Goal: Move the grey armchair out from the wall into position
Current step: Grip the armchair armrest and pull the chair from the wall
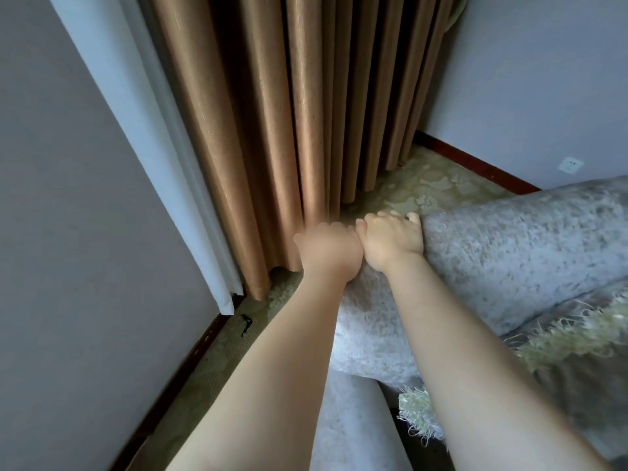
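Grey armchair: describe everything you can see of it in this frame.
The grey armchair is covered in mottled, plush-looking fabric. Its rounded, padded top edge runs from centre to right; another padded roll, probably an arm, shows below. A fringed pale throw lies on it. The left hand and right hand grip its top corner side by side. It stands on patterned carpet, near the brown curtain, with carpet showing between it and the wall.
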`<action>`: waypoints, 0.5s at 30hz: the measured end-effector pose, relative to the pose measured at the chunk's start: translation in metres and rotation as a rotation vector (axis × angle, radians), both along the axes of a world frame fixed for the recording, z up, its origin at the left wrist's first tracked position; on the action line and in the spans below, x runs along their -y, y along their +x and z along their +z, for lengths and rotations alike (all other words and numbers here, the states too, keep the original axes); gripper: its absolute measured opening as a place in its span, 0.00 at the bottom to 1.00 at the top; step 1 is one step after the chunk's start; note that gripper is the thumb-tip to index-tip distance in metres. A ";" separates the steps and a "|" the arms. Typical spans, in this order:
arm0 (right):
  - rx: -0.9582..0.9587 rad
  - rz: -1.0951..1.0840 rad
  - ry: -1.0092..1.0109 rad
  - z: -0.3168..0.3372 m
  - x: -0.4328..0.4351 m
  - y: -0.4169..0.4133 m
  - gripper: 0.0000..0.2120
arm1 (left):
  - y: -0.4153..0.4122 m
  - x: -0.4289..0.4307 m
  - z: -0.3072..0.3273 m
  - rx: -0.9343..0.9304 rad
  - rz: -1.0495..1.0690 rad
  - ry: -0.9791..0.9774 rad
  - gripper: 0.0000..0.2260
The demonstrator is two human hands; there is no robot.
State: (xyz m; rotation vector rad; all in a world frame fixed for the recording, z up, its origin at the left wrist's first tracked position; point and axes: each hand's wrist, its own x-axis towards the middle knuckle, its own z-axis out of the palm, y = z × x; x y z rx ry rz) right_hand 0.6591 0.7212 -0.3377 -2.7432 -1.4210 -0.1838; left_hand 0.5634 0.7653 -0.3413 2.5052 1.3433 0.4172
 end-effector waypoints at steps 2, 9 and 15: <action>0.007 0.008 -0.004 0.000 0.002 -0.009 0.24 | -0.009 0.002 0.000 0.001 0.008 -0.004 0.21; -0.004 0.035 -0.037 0.001 0.011 -0.039 0.23 | -0.040 0.014 -0.004 -0.007 0.036 -0.004 0.21; -0.030 0.070 -0.159 0.014 -0.006 -0.042 0.22 | -0.043 0.003 -0.002 -0.036 0.022 -0.039 0.22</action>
